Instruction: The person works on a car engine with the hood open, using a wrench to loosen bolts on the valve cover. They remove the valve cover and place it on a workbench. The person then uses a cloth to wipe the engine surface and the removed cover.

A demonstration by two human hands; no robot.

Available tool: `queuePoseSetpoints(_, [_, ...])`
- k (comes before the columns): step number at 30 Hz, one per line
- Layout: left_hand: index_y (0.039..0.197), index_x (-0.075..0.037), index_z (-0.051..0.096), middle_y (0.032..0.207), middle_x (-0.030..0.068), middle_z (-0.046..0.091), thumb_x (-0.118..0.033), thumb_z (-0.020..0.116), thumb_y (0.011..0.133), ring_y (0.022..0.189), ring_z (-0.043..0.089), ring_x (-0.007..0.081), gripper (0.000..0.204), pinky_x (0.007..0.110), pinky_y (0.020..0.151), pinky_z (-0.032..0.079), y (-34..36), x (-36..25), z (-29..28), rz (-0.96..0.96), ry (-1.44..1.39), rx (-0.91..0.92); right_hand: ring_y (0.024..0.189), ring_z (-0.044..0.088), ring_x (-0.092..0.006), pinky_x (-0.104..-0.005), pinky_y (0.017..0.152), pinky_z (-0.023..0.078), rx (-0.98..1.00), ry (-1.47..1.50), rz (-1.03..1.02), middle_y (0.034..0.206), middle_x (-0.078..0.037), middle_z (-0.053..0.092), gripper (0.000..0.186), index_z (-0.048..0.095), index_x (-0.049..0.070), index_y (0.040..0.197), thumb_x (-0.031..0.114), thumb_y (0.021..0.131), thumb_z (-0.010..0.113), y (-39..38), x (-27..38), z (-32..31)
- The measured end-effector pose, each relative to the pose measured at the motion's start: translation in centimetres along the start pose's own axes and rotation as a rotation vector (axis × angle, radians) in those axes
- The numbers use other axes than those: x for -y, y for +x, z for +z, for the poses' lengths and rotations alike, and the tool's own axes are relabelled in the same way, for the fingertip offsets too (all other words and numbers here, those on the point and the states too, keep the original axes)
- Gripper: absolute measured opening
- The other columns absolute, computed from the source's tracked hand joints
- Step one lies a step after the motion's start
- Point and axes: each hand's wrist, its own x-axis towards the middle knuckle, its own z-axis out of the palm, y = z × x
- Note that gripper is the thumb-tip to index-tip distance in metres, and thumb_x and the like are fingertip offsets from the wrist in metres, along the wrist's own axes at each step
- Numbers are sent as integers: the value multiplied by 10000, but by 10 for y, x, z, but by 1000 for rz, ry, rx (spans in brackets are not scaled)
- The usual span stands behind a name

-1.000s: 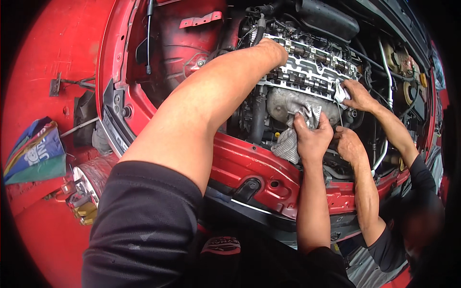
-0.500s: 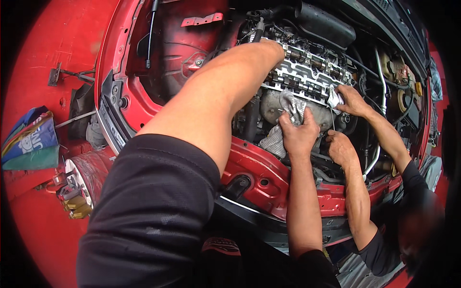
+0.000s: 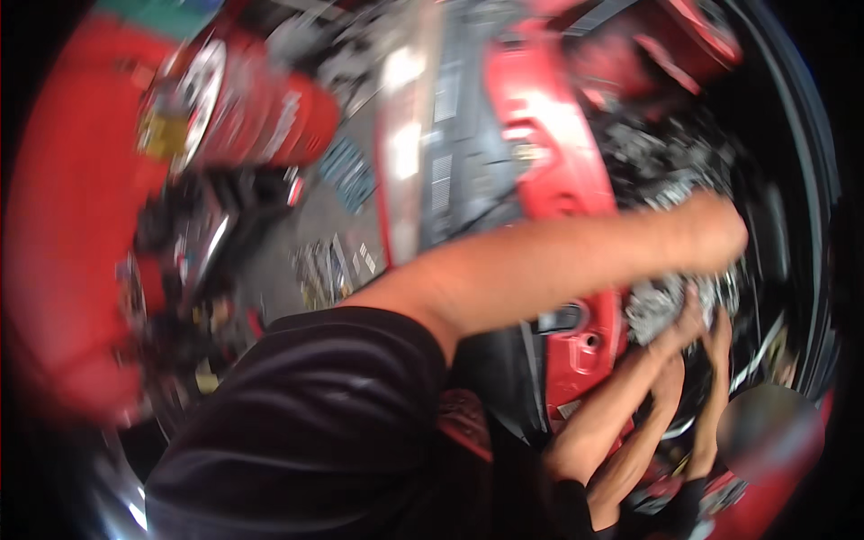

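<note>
My left arm stretches across the red front edge of an open car bay. My left hand is over the engine, its fingers hidden and smeared by motion. Closer to me, my right hand is closed at a pale grey rag, on the near side of the engine; blur softens its outline. Just right of it, a co-worker's hand reaches to the engine. The co-worker's other hand sits below my right wrist. What the co-worker's hands hold cannot be made out.
A red drum stands to the left, with yellow items beside its pale end. Scattered parts and a blue-grey piece lie on the floor. The car's bumper runs between floor and engine.
The view has swung left and blurred, bringing the drum and floor further in. The engine and all the hands now appear further right. My left arm still reaches over the engine.
</note>
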Motion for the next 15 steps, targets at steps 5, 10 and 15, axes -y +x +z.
queuePoseSetpoints(5, [922, 42, 710, 804, 178, 732, -244, 808, 731, 854, 753, 347, 357, 452, 747, 614, -99, -11, -7, -96, -282, -224, 1069, 645, -222, -361, 967, 514, 200, -34, -147, 1249, -144, 673, 388, 615, -56, 1316, 140, 982, 645, -2, 88, -31])
queuePoseSetpoints(10, [788, -17, 672, 720, 185, 693, -120, 749, 681, 749, 714, 380, 167, 447, 681, 562, -172, -15, -53, -119, -823, -559, 1106, 645, -230, -361, 986, 504, 165, -83, -133, 1277, -173, 661, 430, 594, -71, 1334, 228, 1027, 630, -49, 190, 12])
queuePoseSetpoints(15, [753, -11, 611, 758, 168, 658, -30, 731, 689, 704, 672, 344, 137, 434, 645, 525, -253, 2, -92, -99, -1026, -826, 1111, 639, -226, -351, 978, 508, 392, -83, -159, 1308, -174, 643, 498, 574, -93, 1352, 283, 1031, 633, -84, 230, 59])
